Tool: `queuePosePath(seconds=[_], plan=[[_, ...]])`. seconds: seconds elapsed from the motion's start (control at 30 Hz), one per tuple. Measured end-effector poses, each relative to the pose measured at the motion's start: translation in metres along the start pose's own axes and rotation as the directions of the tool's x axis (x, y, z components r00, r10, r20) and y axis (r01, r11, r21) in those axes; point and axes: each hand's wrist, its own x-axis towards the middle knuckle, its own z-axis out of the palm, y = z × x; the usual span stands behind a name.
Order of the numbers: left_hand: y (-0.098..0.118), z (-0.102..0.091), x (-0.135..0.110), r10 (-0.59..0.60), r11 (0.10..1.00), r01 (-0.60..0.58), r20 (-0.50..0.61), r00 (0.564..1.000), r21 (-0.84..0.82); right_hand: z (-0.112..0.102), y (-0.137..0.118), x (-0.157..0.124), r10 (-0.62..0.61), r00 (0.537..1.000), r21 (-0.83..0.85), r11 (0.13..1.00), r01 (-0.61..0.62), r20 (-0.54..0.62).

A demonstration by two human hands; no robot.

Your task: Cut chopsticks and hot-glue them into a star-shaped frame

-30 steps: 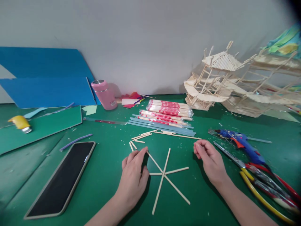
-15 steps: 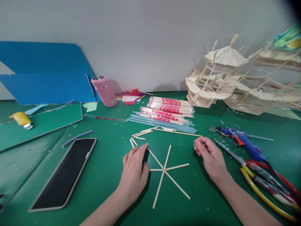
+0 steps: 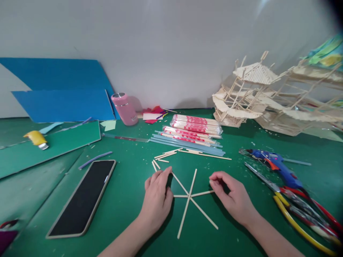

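Observation:
On the green tabletop, thin wooden sticks (image 3: 185, 216) lie crossed in a six-armed star. My left hand (image 3: 157, 196) rests at its left side, fingers stretched out, the index fingertip at the end of the upper-left arm and the thumb beside the left arm. My right hand (image 3: 234, 196) is over the outer end of the right arm, thumb and index finger pinched together. Whatever sits between those fingertips, if anything, is too small to make out. Behind the star lie loose short sticks (image 3: 165, 155) and a longer stick (image 3: 206, 154).
Wrapped stick bundles (image 3: 197, 123) and bluish glue sticks (image 3: 187, 144) lie farther back. At right are a blue glue gun (image 3: 278, 165), yellow-handled pliers (image 3: 292, 217) and a stick-built pavilion model (image 3: 238, 103). A phone (image 3: 84, 196) lies left; a pink bottle (image 3: 125, 110) stands behind.
My right hand has moved left and down to the end of the star's right arm. My left hand stays by the star; the whole view has shifted slightly.

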Motion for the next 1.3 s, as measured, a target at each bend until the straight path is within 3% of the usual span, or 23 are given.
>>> queuePosePath(seconds=[0.2, 0.53, 0.77, 0.9, 1.07, 1.17, 1.3], plan=[[0.001, -0.001, -0.001, -0.032, 0.998, 0.030, -0.033, 0.999, -0.062, 0.007, -0.006, -0.001, -0.028, 0.996, -0.017, 0.999, 0.030, 0.079], [-0.003, -0.015, -0.004, -0.216, 0.929, 0.127, -0.231, 0.949, -0.347, 0.002, -0.001, 0.002, 0.024, 1.000, -0.029, 0.999, -0.024, -0.008], [-0.006, -0.022, 0.000, -0.288, 0.916, 0.160, -0.324, 0.901, -0.369, 0.001, 0.000, 0.002, 0.038, 0.999, -0.014, 0.999, -0.038, -0.008], [-0.011, -0.025, 0.001, -0.259, 0.935, 0.139, -0.357, 0.898, -0.327, 0.000, 0.001, 0.002, 0.043, 0.999, -0.010, 0.999, -0.043, -0.020], [-0.012, -0.026, 0.003, -0.123, 0.968, 0.053, -0.283, 0.951, -0.245, 0.000, 0.004, 0.002, 0.059, 0.996, -0.017, 0.998, -0.060, -0.067], [-0.007, -0.026, 0.004, 0.029, 0.988, -0.052, -0.153, 0.988, -0.144, 0.000, 0.006, 0.003, 0.078, 0.994, -0.010, 0.997, -0.079, -0.082], [0.005, -0.026, 0.003, 0.188, 0.982, -0.187, 0.053, 0.981, -0.026, 0.000, 0.005, 0.003, 0.075, 0.995, 0.023, 0.997, -0.073, -0.062]])
